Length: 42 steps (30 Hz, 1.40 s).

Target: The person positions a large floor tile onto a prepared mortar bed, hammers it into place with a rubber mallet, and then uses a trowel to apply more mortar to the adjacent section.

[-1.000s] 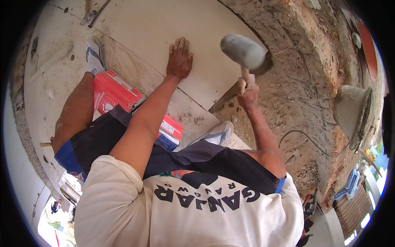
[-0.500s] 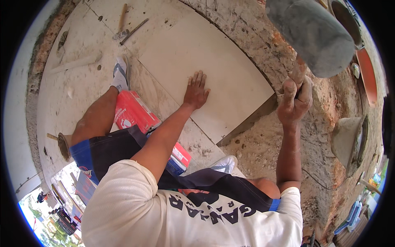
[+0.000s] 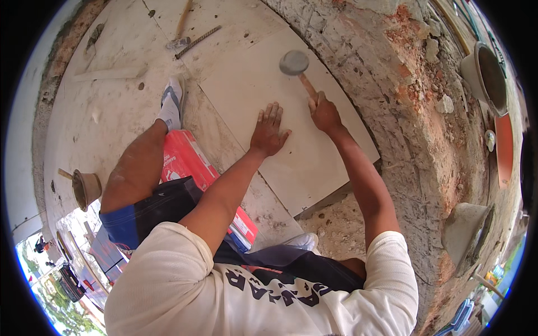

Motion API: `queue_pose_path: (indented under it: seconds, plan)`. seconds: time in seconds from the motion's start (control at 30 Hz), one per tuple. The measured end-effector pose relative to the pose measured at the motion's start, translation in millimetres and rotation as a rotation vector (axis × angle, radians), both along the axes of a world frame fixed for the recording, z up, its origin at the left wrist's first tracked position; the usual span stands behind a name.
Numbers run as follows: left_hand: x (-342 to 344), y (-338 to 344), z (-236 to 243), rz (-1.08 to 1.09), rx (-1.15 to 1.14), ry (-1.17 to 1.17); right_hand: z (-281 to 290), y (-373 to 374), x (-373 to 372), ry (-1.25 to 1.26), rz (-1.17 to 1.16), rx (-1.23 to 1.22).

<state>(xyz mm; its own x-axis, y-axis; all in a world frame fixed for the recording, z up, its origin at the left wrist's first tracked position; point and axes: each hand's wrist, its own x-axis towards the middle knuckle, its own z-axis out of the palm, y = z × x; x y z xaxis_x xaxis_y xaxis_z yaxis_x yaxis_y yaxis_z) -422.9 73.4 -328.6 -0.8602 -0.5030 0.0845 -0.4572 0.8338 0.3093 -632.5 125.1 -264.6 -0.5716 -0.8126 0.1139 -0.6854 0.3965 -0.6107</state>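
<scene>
- Head view: the tile point(image 3: 308, 151) lies flat on the ground at one o'clock from the view's centre, under both forearms' reach.
- Left hand point(image 3: 269, 130): palm down on the tile, a little to nine o'clock of its middle, fingers slightly parted and pointing towards one o'clock, thumb out. How hard it presses, I cannot tell.
- Right hand point(image 3: 325, 112): wrapped round the handle of the mallet point(image 3: 294, 63), over the tile's three o'clock side. The mallet's head is over the twelve o'clock part; whether it touches, I cannot tell.
- Risk, as I judge it: a stray swing towards seven o'clock could catch the left hand's fingers, which lie near the mallet's path.
- Another: a blow too hard or too near the rim could crack or chip the tile, most likely at five o'clock, where a gap point(image 3: 322, 205) and loose rubble point(image 3: 336, 227) border it (support beneath is hidden). Uneven blows might also leave it tilted.
- Looks: pale cream, plain, four-sided, faintly smudged, with no crack that I can see; its edges appear bowed, probably through the lens. Rough concrete point(image 3: 358, 56) runs along two o'clock.
- Nearby: a red box point(image 3: 188, 154) past eight o'clock; a hammer point(image 3: 182, 25) and a rod point(image 3: 197, 42) towards ten.
</scene>
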Motion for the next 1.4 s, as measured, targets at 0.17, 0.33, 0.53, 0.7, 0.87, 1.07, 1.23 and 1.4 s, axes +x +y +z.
queue_pose_path:
  seconds: [0.17, 0.33, 0.53, 0.7, 0.87, 1.07, 1.23, 1.4]
  plan:
    - [9, -8, 2, 0.023, 0.018, -0.007, 123, -56, 15, -0.011, -0.093, -0.256]
    - [0, -10, 7, 0.000, 0.076, 0.092, 44, -39, 22, -0.074, -0.023, -0.318]
    - [13, -12, -4, 0.024, 0.061, 0.009, 89, -85, 14, -0.070, -0.022, -0.087]
    - [11, -13, 2, 0.032, 0.044, 0.056, 85, -57, 46, -0.106, 0.007, -0.420]
    - [8, -20, -1, 0.024, 0.071, 0.125, 28, -52, 34, -0.064, 0.047, 0.024]
    - [16, -8, -15, 0.065, 0.011, 0.076, 137, -24, 27, -0.216, -0.033, -0.332]
    - [18, -3, -22, 0.038, -0.035, 0.042, 158, 76, 33, -0.259, -0.115, -0.349]
    - [70, 13, -17, -0.102, -0.080, -0.037, 111, 160, 59, -0.236, -0.118, -0.364]
